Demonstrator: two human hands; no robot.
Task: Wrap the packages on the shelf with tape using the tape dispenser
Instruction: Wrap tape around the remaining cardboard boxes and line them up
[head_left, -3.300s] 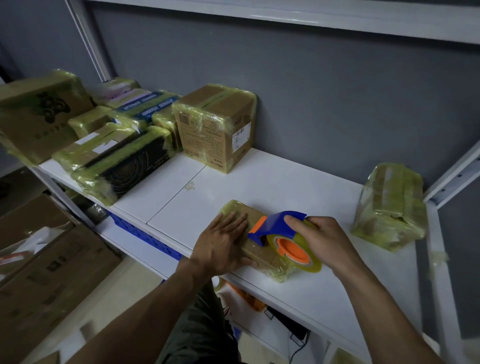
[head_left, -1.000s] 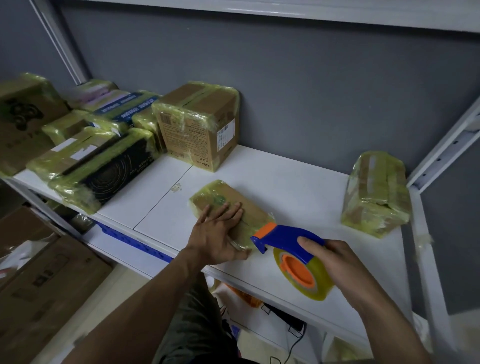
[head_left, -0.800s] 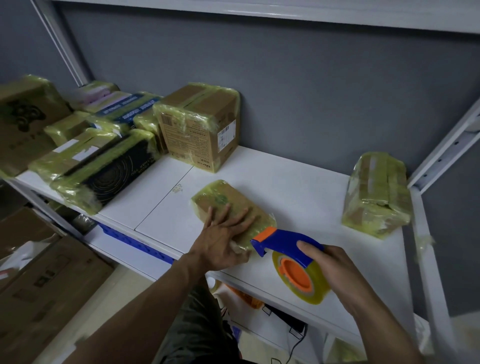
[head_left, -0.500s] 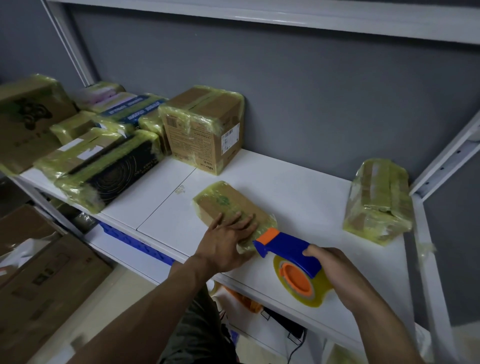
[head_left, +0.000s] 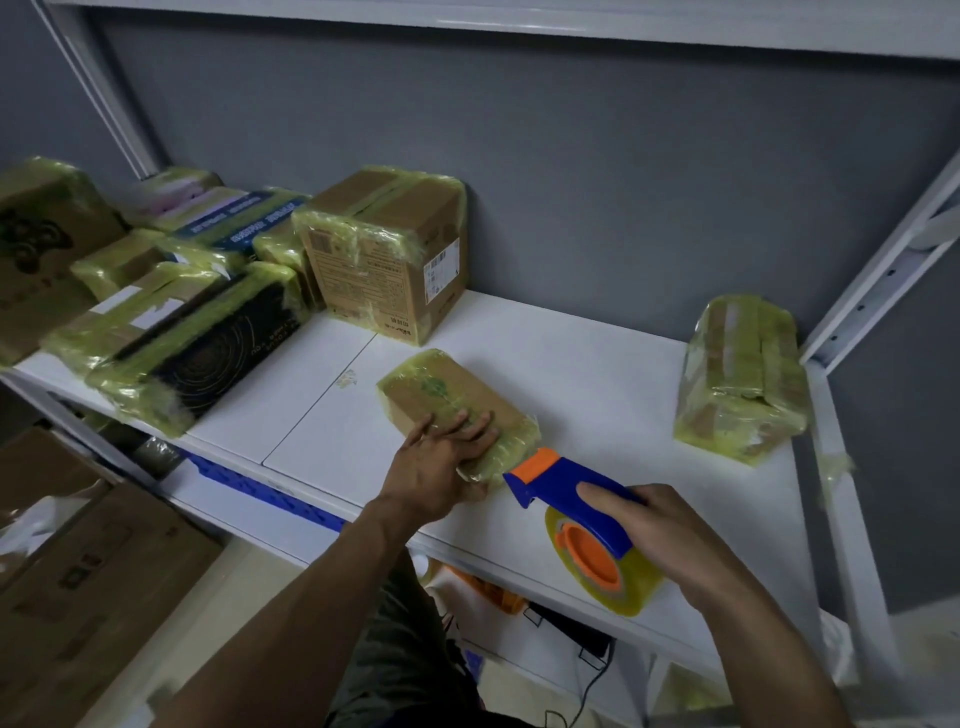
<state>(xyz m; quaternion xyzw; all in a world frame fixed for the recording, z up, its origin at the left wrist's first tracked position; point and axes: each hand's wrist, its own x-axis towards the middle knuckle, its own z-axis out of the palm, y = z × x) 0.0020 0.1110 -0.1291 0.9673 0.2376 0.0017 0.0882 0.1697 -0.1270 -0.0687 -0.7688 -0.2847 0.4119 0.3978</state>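
A small brown package (head_left: 447, 397) wrapped in yellowish tape lies flat in the middle of the white shelf (head_left: 597, 374). My left hand (head_left: 441, 467) presses on its near end with straight, spread fingers. My right hand (head_left: 660, 535) grips the blue and orange tape dispenser (head_left: 561, 480), whose orange tip sits just off the package's near right corner. Its yellowish tape roll (head_left: 613, 571) hangs near the shelf's front edge.
A taped cardboard box (head_left: 384, 249) stands at the back. Several wrapped packages (head_left: 171, 312) crowd the left end. Another wrapped package (head_left: 743, 374) stands at the right by the shelf's upright post (head_left: 883, 270). Cardboard boxes (head_left: 78, 571) lie on the floor to the left.
The dispenser has come off the top of the package and now sits beside its near right corner. My left hand has stayed pressed on the package.
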